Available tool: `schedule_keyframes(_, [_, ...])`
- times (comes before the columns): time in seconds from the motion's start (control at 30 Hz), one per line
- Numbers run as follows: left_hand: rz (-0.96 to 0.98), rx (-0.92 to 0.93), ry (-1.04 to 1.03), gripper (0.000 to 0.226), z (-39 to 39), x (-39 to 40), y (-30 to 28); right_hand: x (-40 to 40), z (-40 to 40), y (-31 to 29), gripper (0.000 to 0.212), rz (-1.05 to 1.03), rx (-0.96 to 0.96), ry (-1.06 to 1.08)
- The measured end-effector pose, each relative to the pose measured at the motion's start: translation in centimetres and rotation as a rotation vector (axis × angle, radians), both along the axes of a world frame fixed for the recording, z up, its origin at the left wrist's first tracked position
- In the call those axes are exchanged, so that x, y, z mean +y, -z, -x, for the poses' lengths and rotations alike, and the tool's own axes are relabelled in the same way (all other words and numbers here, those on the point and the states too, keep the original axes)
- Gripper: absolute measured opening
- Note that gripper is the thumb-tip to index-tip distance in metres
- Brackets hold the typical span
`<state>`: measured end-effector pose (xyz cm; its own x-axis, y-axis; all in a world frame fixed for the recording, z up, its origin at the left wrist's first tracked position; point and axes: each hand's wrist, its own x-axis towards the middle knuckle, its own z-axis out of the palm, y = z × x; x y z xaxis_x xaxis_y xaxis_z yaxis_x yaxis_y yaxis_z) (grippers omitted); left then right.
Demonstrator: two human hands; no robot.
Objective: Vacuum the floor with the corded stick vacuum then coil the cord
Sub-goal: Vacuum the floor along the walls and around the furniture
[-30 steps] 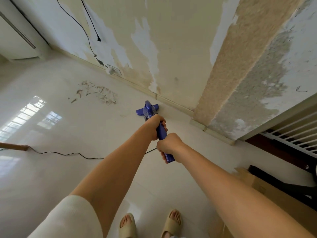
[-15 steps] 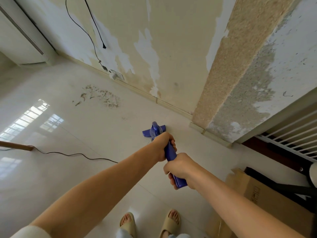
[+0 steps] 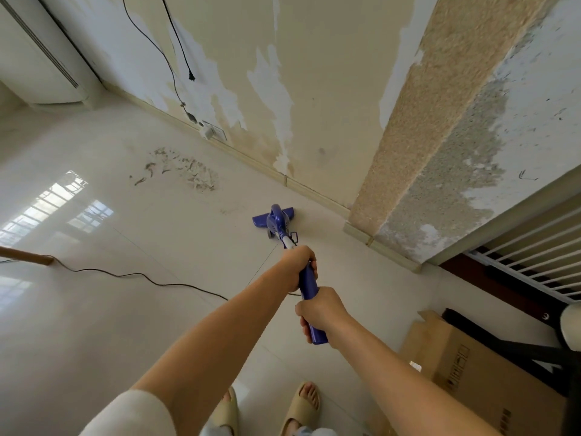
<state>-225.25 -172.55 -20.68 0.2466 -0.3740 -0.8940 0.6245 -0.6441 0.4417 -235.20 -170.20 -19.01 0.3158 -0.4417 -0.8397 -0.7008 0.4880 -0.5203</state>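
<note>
nearest to me are the person's two feet in beige foam slide sandals (image 3: pixel 300 410), planted on the glossy pale tiled floor (image 3: pixel 94 341). just right of them lies a flattened brown cardboard box (image 3: pixel 465 369).

both arms reach forward to the purple plastic corded stick vacuum (image 3: pixel 276 223). the right hand (image 3: pixel 320 309) is wrapped tight round the lower end of the purple handle, and the left hand (image 3: pixel 298 262) is clamped round the same handle just above it, where the white tube begins. the vacuum's flat purple floor head sits on the tiles close to the cream skirting board (image 3: pixel 314 196), near the foot of the rough tan plaster column (image 3: pixel 408 121).

the thin black power cord (image 3: pixel 141 275) trails off to the left across the floor, passing behind the left forearm.

this looks like the vacuuming step, with coiling not yet begun. further off, to the left of the head and well apart from it, a scattered patch of tan debris (image 3: pixel 185 171) lies on the floor. i'd guess the next move calls for swinging the head left toward that patch, keeping both grips firm and the cord out from under the head. beyond the patch, a white plug sits in the white wall socket (image 3: pixel 213 132) on the peeling wall.
</note>
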Motion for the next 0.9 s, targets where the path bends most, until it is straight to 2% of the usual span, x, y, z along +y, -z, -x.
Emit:
schedule_keyframes(0.23, [-0.028, -0.126, 0.048, 0.011, -0.8, 1.4, 3.3, 1.6, -0.6, 3.1, 0.02, -0.051, -0.024, -0.021])
schedule_keyframes(0.6, [-0.085, -0.141, 0.166, 0.011, -0.8, 10.2, -0.5, 11.3, -0.5, -2.5, 0.016, -0.151, -0.081, 0.064])
schedule_keyframes(0.9, [-0.019, -0.073, -0.008, 0.014, 3.9, 22.6, -2.9, 22.0, 4.1, -5.7, 0.028, -0.158, -0.081, -0.006])
